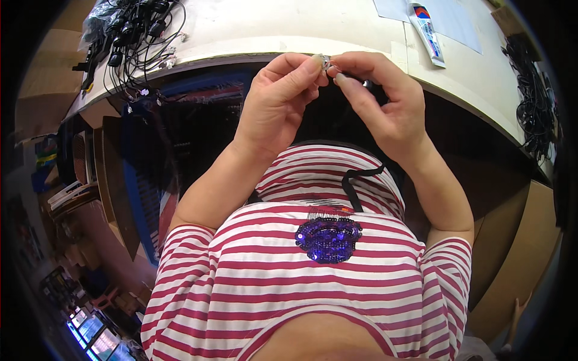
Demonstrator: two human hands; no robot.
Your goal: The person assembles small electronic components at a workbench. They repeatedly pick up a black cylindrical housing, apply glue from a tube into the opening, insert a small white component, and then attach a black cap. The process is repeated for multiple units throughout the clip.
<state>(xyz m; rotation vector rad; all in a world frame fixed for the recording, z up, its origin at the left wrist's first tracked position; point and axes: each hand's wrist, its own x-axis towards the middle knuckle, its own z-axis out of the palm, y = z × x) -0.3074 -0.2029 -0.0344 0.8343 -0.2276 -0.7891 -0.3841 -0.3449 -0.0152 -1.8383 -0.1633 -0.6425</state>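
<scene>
My left hand (280,99) pinches a small silvery part (326,62) between thumb and fingertips, just past the table's front edge. Its exact kind is too small to make out. Right beside it, my right hand (388,90) has thumb and forefinger closed around thin reddish wire ends (333,67) that meet the silvery part. A dark, shiny piece (368,85) shows behind the right thumb; most of it is hidden by the fingers. The fingertips of both hands almost touch.
Black cables with small plugs (135,36) lie heaped at the left of the white table (271,27), their ends hanging over its edge. A white and blue tube (427,36) lies at the right, near another bundle of black cables (533,99). Below left stands a blue crate (141,174).
</scene>
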